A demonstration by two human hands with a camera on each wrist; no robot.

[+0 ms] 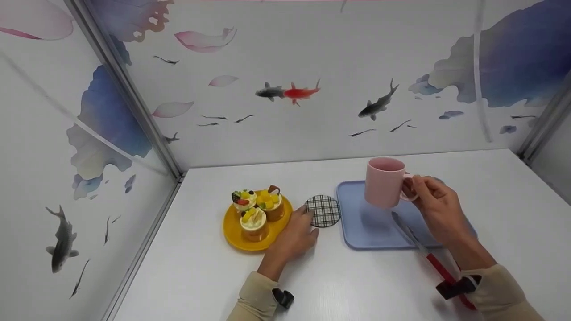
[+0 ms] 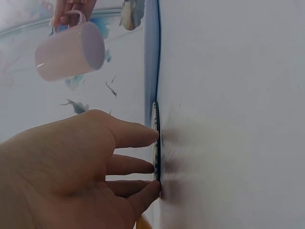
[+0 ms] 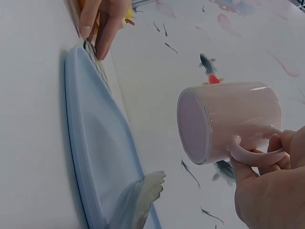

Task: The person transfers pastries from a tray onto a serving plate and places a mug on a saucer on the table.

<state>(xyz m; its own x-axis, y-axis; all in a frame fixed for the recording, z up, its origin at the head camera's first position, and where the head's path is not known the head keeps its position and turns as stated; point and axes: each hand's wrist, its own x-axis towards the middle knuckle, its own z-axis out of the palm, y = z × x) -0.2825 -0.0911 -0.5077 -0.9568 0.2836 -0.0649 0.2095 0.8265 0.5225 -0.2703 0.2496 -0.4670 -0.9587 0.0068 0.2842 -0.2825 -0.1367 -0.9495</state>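
My right hand [image 1: 439, 207] grips the handle of a pink mug [image 1: 383, 185], holding it above the blue tray [image 1: 357, 238]. In the right wrist view the mug [image 3: 238, 119] is clear of the tray, with fingers curled round its handle. My left hand [image 1: 296, 234] is beside a round black-and-white checked coaster [image 1: 324, 211], fingertips touching its left edge. The left wrist view shows that hand's fingers fairly straight and spread along the thin coaster [image 2: 155, 143], which lies on the table. Metal tongs [image 1: 439, 267] with red handles slant across the tray's front edge, partly hidden by my right wrist.
Left of the coaster, a yellow plate [image 1: 232, 236] holds three cream-and-fruit cups [image 1: 254, 223], close to my left hand. The coaster lies near the tray's left edge. Behind the white table [image 1: 339, 285] stands a wall [image 1: 267, 138] printed with fish; another rises at left.
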